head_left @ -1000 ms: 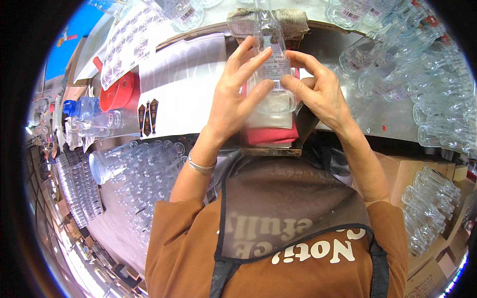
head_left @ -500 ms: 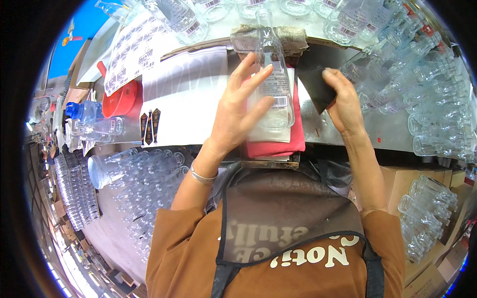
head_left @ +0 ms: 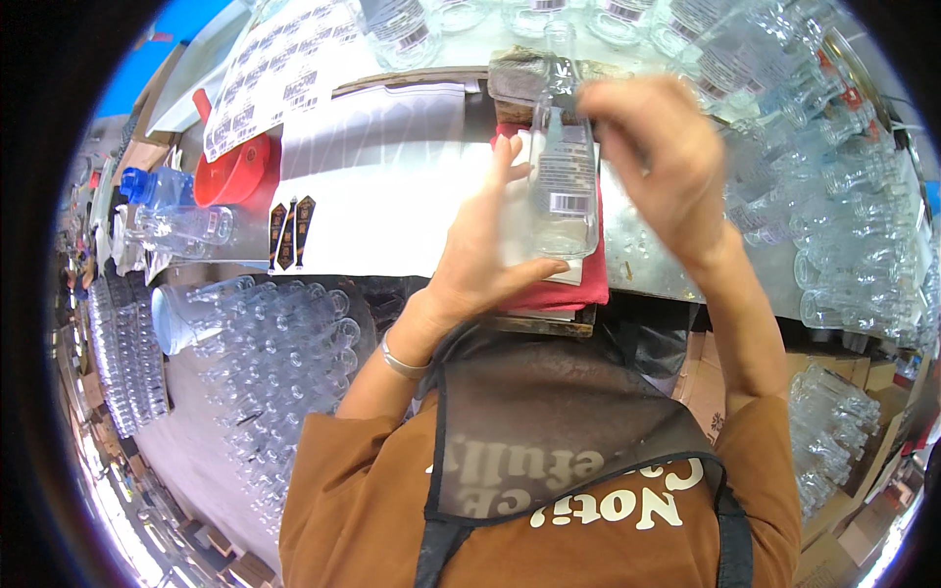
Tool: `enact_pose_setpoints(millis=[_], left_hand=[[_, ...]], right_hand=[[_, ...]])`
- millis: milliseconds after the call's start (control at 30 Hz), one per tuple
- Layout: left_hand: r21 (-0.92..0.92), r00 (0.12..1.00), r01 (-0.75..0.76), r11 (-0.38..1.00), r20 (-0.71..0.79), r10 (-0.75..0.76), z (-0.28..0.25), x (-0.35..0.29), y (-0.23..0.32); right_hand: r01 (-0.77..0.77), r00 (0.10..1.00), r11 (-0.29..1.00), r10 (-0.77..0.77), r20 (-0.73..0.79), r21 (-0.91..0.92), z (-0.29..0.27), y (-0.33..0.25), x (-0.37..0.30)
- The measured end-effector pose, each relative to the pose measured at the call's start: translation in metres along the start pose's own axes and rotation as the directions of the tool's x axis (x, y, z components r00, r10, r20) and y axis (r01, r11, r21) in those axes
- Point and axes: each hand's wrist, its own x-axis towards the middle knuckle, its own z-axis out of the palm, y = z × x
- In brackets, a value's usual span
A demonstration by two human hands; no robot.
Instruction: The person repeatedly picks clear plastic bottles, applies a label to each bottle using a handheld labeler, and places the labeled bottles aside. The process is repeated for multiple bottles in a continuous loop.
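A clear glass bottle [head_left: 566, 220] with a printed label lies on a low stand, its neck toward the far side over a folded rag [head_left: 515, 73]. Red cloth [head_left: 554, 295] and white paper show under it. My left hand [head_left: 480, 235] is at the bottle's left side, fingers apart, thumb stretched toward its base. Above the bottle's shoulder, my right hand [head_left: 667, 147] is curled and blurred, fingertips close to the neck; whatever they pinch is hidden. To the left, a white sheet [head_left: 382, 186] bears several dark tie-shaped stickers [head_left: 291, 235].
Many clear bottles [head_left: 853, 216] crowd the right side, with more [head_left: 402, 34] along the far edge. A red scoop [head_left: 235, 171] sits at the left beside a sheet of printed labels [head_left: 270, 83]. Below left stand more bottles [head_left: 279, 372]; cardboard boxes are at lower right.
My right hand has swung left from beside the stand to the bottle's neck; the dark flat piece it held is out of sight. My left hand has moved off the bottle's top to its side.
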Motion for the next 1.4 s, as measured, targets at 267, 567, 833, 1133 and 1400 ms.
enact_pose_setpoints(millis=[267, 567, 833, 1133, 1400], left_hand=[[0.062, 0.989, -0.033, 0.998, -0.142, 0.041, 0.016, -0.005, 0.012], [-0.012, 1.000, 0.018, 1.000, -0.022, -0.018, 0.004, -0.015, 0.003], [-0.145, 0.990, 0.136, 0.980, 0.054, -0.129, -0.011, -0.010, -0.001], [-0.202, 0.979, 0.192, 0.961, 0.106, -0.173, -0.013, -0.014, -0.010], [-0.045, 0.989, 0.132, 0.990, 0.078, -0.128, -0.008, -0.010, 0.004]], right_hand=[[-0.246, 0.930, 0.968, 0.222, 0.293, 0.050, 0.019, 0.001, 0.027], [-0.234, 0.941, 0.952, 0.171, 0.292, 0.198, 0.007, -0.016, 0.004], [-0.167, 0.940, 0.902, 0.024, 0.340, 0.398, -0.006, -0.039, -0.020], [-0.322, 0.924, 0.776, 0.132, 0.359, 0.543, -0.020, -0.049, -0.063], [-0.232, 0.954, 0.934, 0.165, 0.252, 0.270, -0.006, -0.005, -0.003]])
